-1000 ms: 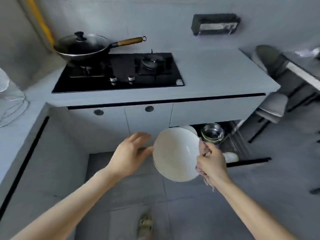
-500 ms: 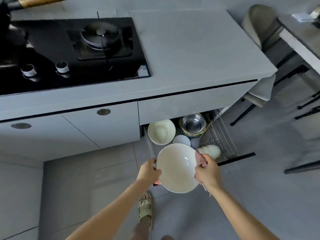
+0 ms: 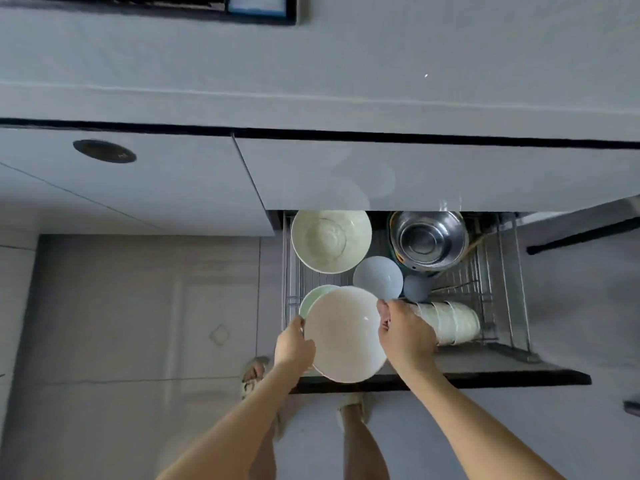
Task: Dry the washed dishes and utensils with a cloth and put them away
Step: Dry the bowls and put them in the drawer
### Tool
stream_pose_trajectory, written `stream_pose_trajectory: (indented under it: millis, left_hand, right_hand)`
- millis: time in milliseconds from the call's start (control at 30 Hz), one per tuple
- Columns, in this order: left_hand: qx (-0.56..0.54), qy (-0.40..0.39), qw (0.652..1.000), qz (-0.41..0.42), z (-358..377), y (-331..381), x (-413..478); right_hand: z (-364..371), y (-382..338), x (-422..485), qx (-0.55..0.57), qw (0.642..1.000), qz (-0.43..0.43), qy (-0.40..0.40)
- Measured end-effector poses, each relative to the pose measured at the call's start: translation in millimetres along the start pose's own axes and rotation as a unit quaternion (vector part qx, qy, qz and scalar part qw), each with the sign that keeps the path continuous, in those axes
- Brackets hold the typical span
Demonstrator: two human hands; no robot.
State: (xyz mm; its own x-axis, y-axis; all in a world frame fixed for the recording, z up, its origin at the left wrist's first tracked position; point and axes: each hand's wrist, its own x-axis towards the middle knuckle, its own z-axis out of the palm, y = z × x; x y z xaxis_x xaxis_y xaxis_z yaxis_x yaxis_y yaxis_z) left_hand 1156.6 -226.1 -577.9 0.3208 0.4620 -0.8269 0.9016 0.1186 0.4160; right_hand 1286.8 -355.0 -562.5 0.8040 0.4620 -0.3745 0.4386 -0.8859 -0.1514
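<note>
While the left hand [image 3: 294,348] and the right hand [image 3: 405,337] grip opposite edges of the white bowl [image 3: 346,334], the bowl hangs, mouth up, above the near left corner of the pulled-out wire drawer [image 3: 502,377]. The left thumb lies on the rim and the other fingers curl out of sight beneath. The right fingers are clamped on the far edge, though the back of the hand hides how each one lies. Just under the left fingertips, a pale green bowl [image 3: 313,299] peeks out from below the white one. Beyond the fingers of both hands stand a wide cream bowl [image 3: 330,240] and a steel bowl [image 3: 429,239], with a small blue-grey bowl [image 3: 377,275] between them and the right fingertips. Just outside the right knuckles, a stack of pale bowls [image 3: 450,322] lies on its side. Behind the wrists, two sandalled feet [image 3: 349,407] stand on the grey floor.
</note>
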Motion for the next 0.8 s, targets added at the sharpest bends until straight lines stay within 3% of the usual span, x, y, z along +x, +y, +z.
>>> stream_pose_trajectory:
  millis: [333,533,800]
  left_hand:
    - [0.034,0.038,0.998,-0.036,46,-33,92]
    - [0.077,0.055,0.995,-0.043,53,-44,116]
    - [0.036,0.072,0.995,-0.054,54,-51,131]
  right_hand:
    - [108,14,52,-0.072,0.993,0.026,-0.089]
    - [128,9,63,-0.088,0.991,0.008,-0.097]
    - [129,5,69,-0.063,0.993,0.012,-0.097]
